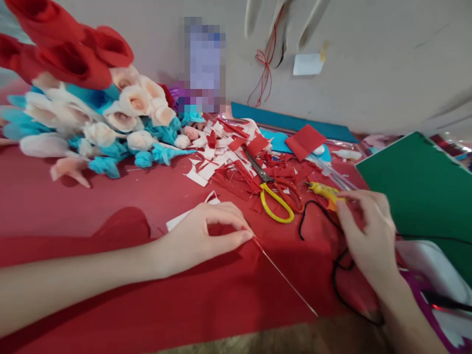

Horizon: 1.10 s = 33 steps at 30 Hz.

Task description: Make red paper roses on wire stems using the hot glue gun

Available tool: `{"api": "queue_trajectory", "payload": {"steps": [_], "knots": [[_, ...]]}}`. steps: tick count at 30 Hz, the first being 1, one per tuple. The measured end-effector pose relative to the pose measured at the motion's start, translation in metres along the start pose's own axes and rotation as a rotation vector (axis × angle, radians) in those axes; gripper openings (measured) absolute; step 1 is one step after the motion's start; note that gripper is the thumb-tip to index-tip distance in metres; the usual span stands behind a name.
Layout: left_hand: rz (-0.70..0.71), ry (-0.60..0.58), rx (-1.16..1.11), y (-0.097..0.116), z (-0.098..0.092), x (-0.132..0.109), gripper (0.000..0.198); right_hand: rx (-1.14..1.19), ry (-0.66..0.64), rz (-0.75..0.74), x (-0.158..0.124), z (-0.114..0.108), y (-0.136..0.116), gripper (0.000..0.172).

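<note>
Thin wire [287,280], pinched at its red-covered end by our left hand [195,236], slants bare between our hands, so we judge it barely begun, our right hand [372,236] gripping a yellow glue gun [324,190], finished-looking flowers [135,101] beyond our left.

The red table [55,201] lies open before the flowers [136,101]; scissors [264,177] and black cord [334,280] crowd the right hand [370,233].
</note>
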<state>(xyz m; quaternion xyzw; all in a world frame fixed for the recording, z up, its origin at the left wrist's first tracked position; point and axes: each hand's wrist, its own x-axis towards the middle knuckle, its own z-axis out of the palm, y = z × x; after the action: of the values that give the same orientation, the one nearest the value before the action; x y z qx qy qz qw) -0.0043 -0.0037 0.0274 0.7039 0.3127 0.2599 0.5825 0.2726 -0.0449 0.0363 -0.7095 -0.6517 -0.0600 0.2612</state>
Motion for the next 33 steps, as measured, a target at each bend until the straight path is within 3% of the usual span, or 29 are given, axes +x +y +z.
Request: {"api": "queue_trajectory", "payload": {"steps": [2,3,4,6,9,16,33], "knots": [[0.086,-0.074,0.043,0.01,-0.004,0.0,0.017,0.197,-0.19,-0.134,-0.004,-0.012,-0.037,0.016],[0.122,-0.103,0.074,0.015,-0.007,0.0,0.018,0.397,-0.427,-0.147,-0.005,-0.017,-0.054,0.013],[0.159,-0.119,0.088,0.02,-0.01,0.0,0.018,0.569,-0.573,-0.136,-0.006,-0.019,-0.069,0.012],[0.202,-0.144,0.097,0.029,-0.017,0.0,0.014,0.789,-0.748,-0.094,-0.004,-0.02,-0.091,0.011],[0.237,-0.124,0.136,0.04,-0.03,0.0,0.012,0.955,-0.861,0.028,0.003,-0.012,-0.106,0.01],[0.291,-0.151,0.249,0.057,-0.049,-0.004,0.012,1.163,-0.971,0.21,0.012,-0.008,-0.115,0.009],[0.243,-0.225,0.301,0.055,-0.048,-0.006,0.011,1.244,-1.109,0.296,0.005,-0.002,-0.115,0.012]]}}
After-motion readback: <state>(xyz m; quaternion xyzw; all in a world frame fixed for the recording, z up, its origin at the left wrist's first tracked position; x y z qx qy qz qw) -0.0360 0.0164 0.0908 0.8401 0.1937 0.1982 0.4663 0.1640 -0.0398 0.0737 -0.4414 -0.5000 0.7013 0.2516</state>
